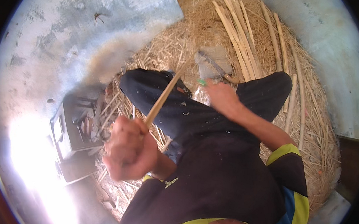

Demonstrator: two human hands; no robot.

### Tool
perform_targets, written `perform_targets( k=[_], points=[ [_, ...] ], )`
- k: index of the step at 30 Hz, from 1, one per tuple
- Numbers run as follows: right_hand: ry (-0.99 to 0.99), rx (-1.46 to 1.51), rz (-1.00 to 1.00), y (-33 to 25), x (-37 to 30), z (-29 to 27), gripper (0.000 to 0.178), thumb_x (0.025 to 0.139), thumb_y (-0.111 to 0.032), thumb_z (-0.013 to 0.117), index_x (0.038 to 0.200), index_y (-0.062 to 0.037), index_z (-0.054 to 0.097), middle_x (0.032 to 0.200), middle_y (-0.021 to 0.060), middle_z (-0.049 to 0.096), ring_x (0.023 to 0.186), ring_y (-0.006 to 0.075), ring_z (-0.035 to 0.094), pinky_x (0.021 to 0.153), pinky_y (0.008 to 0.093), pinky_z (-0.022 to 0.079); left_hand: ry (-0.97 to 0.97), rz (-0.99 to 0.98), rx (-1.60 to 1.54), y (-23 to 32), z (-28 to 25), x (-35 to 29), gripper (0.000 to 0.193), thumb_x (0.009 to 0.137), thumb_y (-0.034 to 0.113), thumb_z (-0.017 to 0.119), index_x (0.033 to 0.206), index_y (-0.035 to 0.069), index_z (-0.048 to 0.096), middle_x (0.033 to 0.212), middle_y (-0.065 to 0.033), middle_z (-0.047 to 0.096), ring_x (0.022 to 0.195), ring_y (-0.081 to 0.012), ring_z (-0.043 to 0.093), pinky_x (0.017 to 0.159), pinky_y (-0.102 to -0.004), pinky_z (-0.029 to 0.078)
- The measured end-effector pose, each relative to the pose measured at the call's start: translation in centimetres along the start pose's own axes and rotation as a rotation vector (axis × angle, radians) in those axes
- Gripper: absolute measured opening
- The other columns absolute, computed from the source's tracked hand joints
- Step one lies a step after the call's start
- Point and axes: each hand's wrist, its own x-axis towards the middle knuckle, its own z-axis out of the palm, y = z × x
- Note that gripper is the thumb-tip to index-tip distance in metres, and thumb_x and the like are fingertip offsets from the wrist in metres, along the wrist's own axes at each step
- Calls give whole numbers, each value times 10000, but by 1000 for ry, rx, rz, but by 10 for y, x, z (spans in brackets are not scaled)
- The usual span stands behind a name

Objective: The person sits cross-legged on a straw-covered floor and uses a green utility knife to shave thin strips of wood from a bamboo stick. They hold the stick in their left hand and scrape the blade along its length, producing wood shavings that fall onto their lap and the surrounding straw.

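Note:
My left hand (128,148) is closed in a fist around one end of a long pale bamboo strip (166,96). The strip slants up and away to the right, over my dark trouser leg, and its far end blurs into the straw. My right hand (222,98) is above my lap between the knees, its fingers curled, with a small green piece (202,82) at the fingertips. Whatever else those fingers grip is hidden. Just beyond this hand a knife (213,64) with a dark blade and wooden handle lies on a pale flat slab (219,54).
Several split bamboo strips (238,38) lie beyond my right knee, with longer poles (299,92) farther right. Shavings (175,38) cover the ground. A box-like frame (71,129) stands at left. Pale walls (80,32) curve around, and bright light falls at left.

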Motion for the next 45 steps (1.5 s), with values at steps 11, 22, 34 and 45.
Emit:
perform_targets(
  k=[11,22,34,45],
  points=[
    [65,648,42,-73,1,-92,220,920,-230,568,911,-18,511,567,208,554,528,403,572,484,475,436,-170,-73,-216,10,-1,4,467,921,317,341,510,168,178,434,8,126,576,-153,197,427,-264,174],
    [53,479,75,-57,16,-56,242,928,-256,548,922,-17,514,544,202,551,520,401,579,464,480,459,-20,-18,-91,9,-2,2,458,926,310,355,525,167,187,459,14,136,576,-149,190,409,-250,154],
    [-29,355,202,-11,46,-19,254,934,-271,537,929,-19,504,564,196,560,545,403,591,501,483,469,31,-20,-117,2,-7,7,467,916,318,376,518,175,175,457,20,111,560,-147,194,401,-248,159],
    [145,307,-11,-56,63,-20,237,906,-245,574,993,-27,541,551,135,570,521,356,600,481,439,486,327,-39,-119,-3,-24,24,438,874,273,370,496,157,181,420,-7,136,517,-159,207,375,-247,223]
  ],
)
